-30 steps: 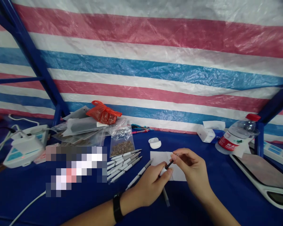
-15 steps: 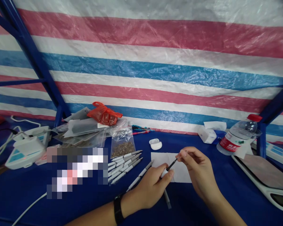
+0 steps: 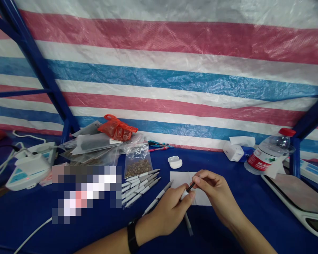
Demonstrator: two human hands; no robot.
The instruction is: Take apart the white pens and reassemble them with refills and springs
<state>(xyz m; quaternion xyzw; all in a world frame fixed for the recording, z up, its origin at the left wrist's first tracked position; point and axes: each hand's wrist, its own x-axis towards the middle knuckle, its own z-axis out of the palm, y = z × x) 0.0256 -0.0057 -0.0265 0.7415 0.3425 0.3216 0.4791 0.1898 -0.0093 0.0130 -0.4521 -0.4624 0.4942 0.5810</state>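
Observation:
My left hand [image 3: 172,210], a black band on its wrist, is closed around a white pen barrel [image 3: 184,195] held at a slant. A thin dark pen refill [image 3: 190,186] sticks out of the barrel's upper end. The thumb and fingers of my right hand [image 3: 212,187] pinch the refill's far end, close to my left fingertips. Beneath both hands lies a white paper sheet [image 3: 204,198]. A grey and clear pen part [image 3: 188,225] rests on the table below my left hand. One white pen [image 3: 157,200] lies just left of that hand.
Several white pens [image 3: 140,187] lie in a row before a bag of brown bits [image 3: 139,167]. A white open case [image 3: 175,162] sits behind the paper. At right stand a bottle [image 3: 267,151], a tissue pack [image 3: 233,151] and a scale [image 3: 299,197]. A power strip [image 3: 29,173] is left.
My right hand has moved down and left, toward my left hand. Less of the dark refill shows between them. My left hand has stayed in place.

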